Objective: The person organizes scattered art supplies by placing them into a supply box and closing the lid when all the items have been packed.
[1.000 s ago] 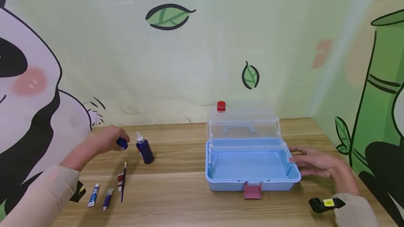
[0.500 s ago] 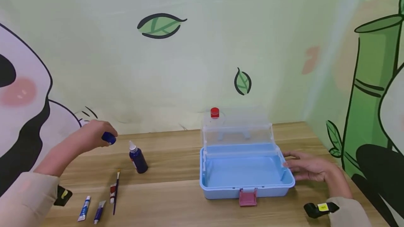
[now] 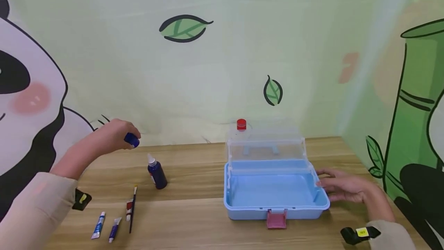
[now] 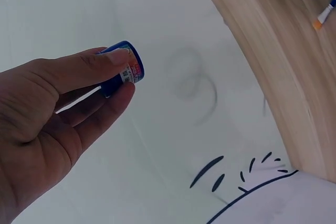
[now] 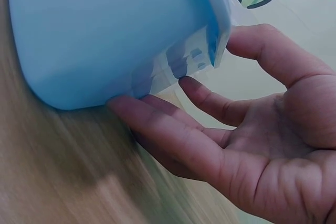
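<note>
My left hand (image 3: 112, 136) is raised above the back left of the table and pinches a small blue paint jar (image 4: 126, 69) between thumb and fingers. In the left wrist view the jar's printed label shows beside the thumb. Over at the right, my right hand (image 3: 347, 186) rests its fingertips against the side of a light blue storage box (image 3: 274, 214), its fingers loosely extended and its thumb at the rim. The box's clear lid (image 3: 267, 147) stands raised, and a pink latch (image 3: 276, 219) hangs at the front. No contents are visible inside the box.
A dark blue bottle (image 3: 157, 174) with a white nozzle stands left of the box. Nearer lie a paintbrush (image 3: 133, 211), a red-labelled tube (image 3: 129, 209), a blue tube (image 3: 98, 225) and a purple tube (image 3: 115, 229). A small red-topped thing (image 3: 241, 124) shows by the lid.
My left hand has lifted the blue paint jar higher above the table, away from the bottle. The right hand stays at the box. The head view has shifted slightly.
</note>
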A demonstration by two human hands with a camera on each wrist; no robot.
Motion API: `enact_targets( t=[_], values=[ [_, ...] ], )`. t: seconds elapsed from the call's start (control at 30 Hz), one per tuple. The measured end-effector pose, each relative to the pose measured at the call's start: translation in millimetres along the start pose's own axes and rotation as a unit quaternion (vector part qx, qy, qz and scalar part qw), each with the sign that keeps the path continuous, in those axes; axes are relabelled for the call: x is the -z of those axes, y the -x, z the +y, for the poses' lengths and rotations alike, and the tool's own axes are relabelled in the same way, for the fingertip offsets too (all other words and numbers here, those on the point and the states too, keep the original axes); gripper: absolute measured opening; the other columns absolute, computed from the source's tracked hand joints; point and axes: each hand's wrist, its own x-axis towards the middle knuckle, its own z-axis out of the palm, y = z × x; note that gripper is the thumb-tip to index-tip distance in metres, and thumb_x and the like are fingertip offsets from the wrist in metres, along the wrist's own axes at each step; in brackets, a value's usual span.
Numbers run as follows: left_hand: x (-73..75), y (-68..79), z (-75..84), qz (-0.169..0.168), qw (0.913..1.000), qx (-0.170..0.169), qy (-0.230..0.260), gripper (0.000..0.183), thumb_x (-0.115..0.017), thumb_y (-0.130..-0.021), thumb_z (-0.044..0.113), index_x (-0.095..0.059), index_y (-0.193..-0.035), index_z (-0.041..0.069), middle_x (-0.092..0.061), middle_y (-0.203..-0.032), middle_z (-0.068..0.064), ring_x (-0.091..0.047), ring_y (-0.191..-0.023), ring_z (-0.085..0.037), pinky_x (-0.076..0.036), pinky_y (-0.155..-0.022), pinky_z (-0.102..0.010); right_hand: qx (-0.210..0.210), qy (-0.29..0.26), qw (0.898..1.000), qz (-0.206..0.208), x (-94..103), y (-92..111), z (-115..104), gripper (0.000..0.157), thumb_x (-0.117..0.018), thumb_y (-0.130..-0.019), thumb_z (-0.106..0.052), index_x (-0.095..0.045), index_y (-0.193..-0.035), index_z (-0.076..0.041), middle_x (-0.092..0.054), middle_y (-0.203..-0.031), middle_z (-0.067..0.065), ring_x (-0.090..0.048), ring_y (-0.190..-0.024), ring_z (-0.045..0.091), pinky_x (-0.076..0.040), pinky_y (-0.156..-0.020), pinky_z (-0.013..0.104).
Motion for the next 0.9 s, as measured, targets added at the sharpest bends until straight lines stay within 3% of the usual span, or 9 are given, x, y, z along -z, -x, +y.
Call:
enact_targets(
  t=[0.4, 0.57, 0.9],
  values=[
    [13.2, -18.8, 15.3, -0.029, 0.9994, -0.015, -0.009, 0.025, -0.085, -0.078, -0.002, -0.075, -0.1, -0.001, -0.073, -0.102, -0.016, -0.069, -0.092, -0.032, -0.061, -0.074, -0.043, -0.007, -0.012, 1.0, 0.0, 0.1, 0.7, 2.7, 0.083, -0.058, -0.102, -0.014, 0.001, -0.156, 0.009, -0.053, -0.138, 0.023, -0.063, -0.118, 0.032, -0.054, -0.094, 0.053],
    [18.8, -22.6, 17.6, -0.026, 0.9994, -0.017, -0.011, 0.024, -0.084, -0.078, -0.002, -0.075, -0.101, 0.0, -0.073, -0.102, -0.015, -0.069, -0.093, -0.032, -0.06, -0.075, -0.044, -0.009, -0.009, 1.0, -0.001, 0.6, 0.8, 1.2, 0.084, -0.059, -0.102, -0.014, 0.001, -0.156, 0.009, -0.052, -0.139, 0.024, -0.062, -0.118, 0.032, -0.054, -0.095, 0.053],
    [21.6, -41.7, 30.5, -0.037, 0.9986, -0.034, -0.013, 0.025, -0.084, -0.08, 0.0, -0.076, -0.103, 0.002, -0.074, -0.104, -0.013, -0.069, -0.092, -0.027, -0.06, -0.079, -0.043, 0.011, -0.003, 1.0, -0.013, 2.3, 3.3, -2.1, 0.083, -0.058, -0.103, -0.015, 0.002, -0.155, 0.012, -0.054, -0.138, 0.022, -0.062, -0.119, 0.033, -0.054, -0.095, 0.054]
  ],
)
